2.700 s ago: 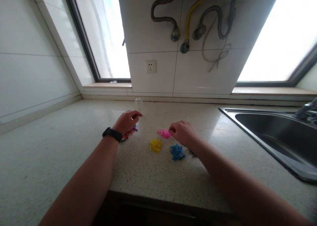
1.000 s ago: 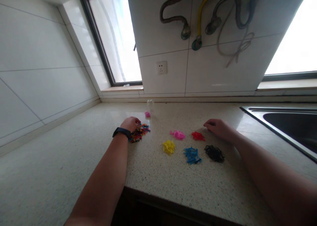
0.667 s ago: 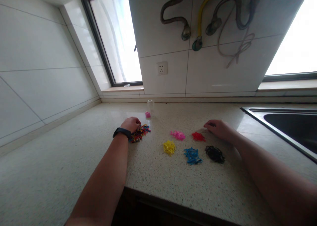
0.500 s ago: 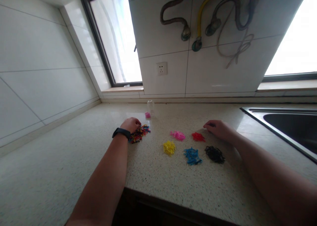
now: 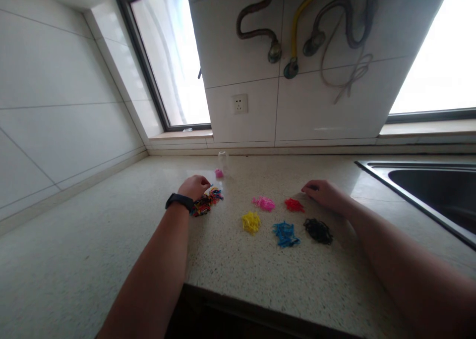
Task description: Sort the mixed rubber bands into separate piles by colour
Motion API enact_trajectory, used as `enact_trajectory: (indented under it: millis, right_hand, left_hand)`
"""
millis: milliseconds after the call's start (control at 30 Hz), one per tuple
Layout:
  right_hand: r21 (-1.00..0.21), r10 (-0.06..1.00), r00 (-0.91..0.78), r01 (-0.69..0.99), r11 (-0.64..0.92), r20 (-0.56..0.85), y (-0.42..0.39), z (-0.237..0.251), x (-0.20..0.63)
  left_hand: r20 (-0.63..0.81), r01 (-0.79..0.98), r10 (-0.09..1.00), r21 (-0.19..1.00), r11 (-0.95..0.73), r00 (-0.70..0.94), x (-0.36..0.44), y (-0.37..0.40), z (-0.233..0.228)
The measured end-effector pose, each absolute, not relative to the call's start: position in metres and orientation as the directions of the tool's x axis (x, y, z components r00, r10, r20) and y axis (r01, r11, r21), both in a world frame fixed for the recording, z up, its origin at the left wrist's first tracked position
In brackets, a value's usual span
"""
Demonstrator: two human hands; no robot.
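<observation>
Over the last second little has shifted: the left hand (image 5: 194, 186) stays on the mixed heap of coloured bands (image 5: 206, 202), fingers curled into it, grip unclear, while the right hand (image 5: 323, 193) still rests loosely on the tabletop (image 5: 74, 259) just beside the red pile (image 5: 294, 205), holding nothing.

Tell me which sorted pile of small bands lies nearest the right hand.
The red pile. It lies just left of the right hand, farther back than the black pile and blue pile.
</observation>
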State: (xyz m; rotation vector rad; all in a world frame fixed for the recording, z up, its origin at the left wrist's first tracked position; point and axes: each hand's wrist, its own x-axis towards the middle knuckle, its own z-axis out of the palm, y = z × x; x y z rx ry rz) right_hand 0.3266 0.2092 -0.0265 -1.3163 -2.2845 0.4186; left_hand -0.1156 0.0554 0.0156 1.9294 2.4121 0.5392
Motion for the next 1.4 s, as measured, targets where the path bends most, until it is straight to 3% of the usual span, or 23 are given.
enact_trajectory:
  millis: [133,333,567,833,1400]
  right_hand:
    - [-0.457,0.874,-0.424,0.745,0.485,0.236,0.212,-0.029,0.327]
    - [-0.410,0.880,-0.417,0.779,0.474,0.226,0.205,-0.024,0.324]
    - [-0.406,0.890,-0.405,0.793,0.455,0.208,0.195,-0.017,0.319]
    - [-0.374,0.898,-0.388,0.817,0.439,0.206,0.188,-0.011,0.316]
    - [-0.337,0.910,-0.369,0.846,0.413,0.189,0.181,-0.003,0.312]
  left_hand:
    - [0.327,0.951,0.925,0.295,0.096,-0.195,-0.101,0.051,0.027]
    - [0.410,0.898,0.888,0.279,-0.341,0.209,-0.044,0.044,0.040]
    - [0.484,0.695,0.728,0.291,-0.658,0.486,0.026,0.025,0.049]
    - [0.577,0.548,0.648,0.370,-0.750,0.497,0.060,0.007,0.055]
    - [0.636,0.235,0.692,0.655,-0.718,0.342,0.073,-0.013,0.063]
